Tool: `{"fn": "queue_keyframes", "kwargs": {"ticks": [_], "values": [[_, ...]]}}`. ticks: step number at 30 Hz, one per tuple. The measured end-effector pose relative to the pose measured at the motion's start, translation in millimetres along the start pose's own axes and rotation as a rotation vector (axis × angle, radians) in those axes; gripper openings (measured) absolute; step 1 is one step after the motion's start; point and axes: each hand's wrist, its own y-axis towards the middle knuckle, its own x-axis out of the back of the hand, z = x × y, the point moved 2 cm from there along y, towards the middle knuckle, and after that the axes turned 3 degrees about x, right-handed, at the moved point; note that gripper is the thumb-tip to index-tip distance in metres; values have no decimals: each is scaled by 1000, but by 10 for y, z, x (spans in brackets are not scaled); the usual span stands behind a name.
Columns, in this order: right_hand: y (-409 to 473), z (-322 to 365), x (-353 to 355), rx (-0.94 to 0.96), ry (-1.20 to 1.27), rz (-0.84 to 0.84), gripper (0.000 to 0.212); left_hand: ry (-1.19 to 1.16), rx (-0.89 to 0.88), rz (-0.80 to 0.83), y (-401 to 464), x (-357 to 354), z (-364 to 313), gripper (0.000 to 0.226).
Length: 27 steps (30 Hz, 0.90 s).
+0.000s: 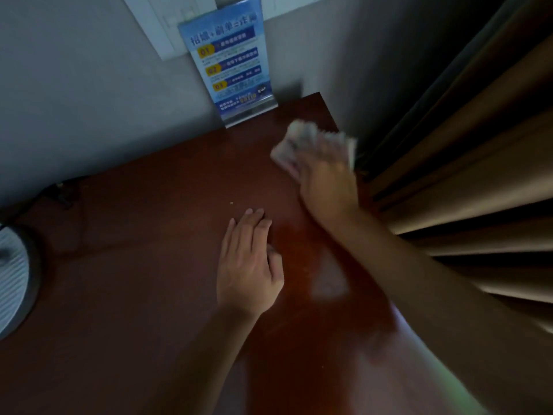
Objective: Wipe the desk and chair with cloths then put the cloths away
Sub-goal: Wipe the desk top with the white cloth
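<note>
The dark reddish-brown desk point(143, 235) fills most of the view. My right hand point(326, 181) grips a pale, bunched cloth point(302, 139) and holds it down on the desk near the far right corner; the hand and cloth are blurred. My left hand point(248, 262) rests flat on the desk's middle with its fingers straight and together. A small crumb point(231, 202) lies just beyond its fingertips. The chair is not in view.
A blue printed sign in a clear stand point(230, 61) stands at the desk's back edge against the grey wall. Brown curtains point(466, 151) hang along the desk's right side. A round grey ribbed object point(12, 277) sits at the left edge, with a dark cable point(57, 193) behind it.
</note>
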Motion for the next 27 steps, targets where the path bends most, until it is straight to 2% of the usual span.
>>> {"fn": "queue_keyframes", "kwargs": {"ticks": [2,4,7,10,12,13,17,19,21,24,25,27], "values": [[-351,164,-6,174,74,35,30,7,-1,8,3,1,-9,40],[-371,157,25,235,120,31,41,5,3,20,12,9,-13,40],[57,-28,35,114,75,9,51,10,1,18,19,-1,-6,40],[527,-280,74,-109,87,-87,35,7,-7,15,10,-7,-10,39],[539,-261,60,-173,99,-92,32,6,-12,7,15,-10,1,40],[451,-201,35,-127,76,-61,32,5,-14,2,12,-13,4,40],[-199,201,-49,329,149,79,36,-5,-14,0,3,3,-5,41],[-170,201,-50,433,152,105,43,-8,-12,16,14,13,-2,41],[160,34,-94,285,62,64,43,-8,-13,31,20,13,-5,41],[682,-286,-10,-150,25,-104,40,-13,-2,35,13,23,1,41],[720,-309,19,-232,39,-137,37,-22,0,34,9,24,-1,40],[571,-198,-7,-154,21,-121,35,-39,-1,19,-2,20,4,40]]}}
